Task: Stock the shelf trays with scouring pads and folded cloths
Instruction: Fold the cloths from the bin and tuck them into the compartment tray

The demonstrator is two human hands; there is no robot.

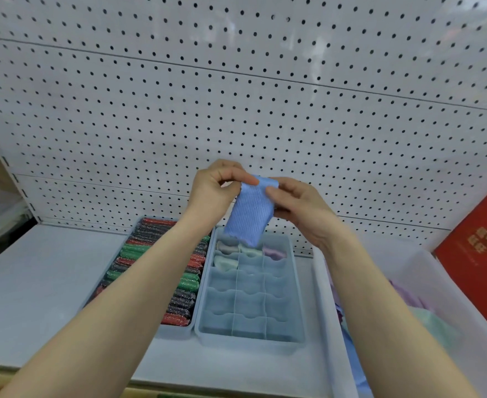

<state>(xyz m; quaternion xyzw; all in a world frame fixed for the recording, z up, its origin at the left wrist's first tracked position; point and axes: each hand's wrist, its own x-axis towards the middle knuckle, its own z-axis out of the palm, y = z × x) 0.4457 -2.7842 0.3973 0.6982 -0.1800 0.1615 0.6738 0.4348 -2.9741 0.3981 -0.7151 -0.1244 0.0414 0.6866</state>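
Both hands [261,196] pinch a waffle-textured blue cloth [250,214], seemingly folded.

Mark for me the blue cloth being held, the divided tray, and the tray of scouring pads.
blue cloth [249,216]: head view, middle of the hanging fabric.
divided tray [299,297]: head view, right rim.
tray of scouring pads [176,331]: head view, near wall below the last red pad.

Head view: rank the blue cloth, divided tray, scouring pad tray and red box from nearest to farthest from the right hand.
1. Blue cloth, pinched by the right hand.
2. Divided tray, just below.
3. Scouring pad tray, lower left.
4. Red box, far right.
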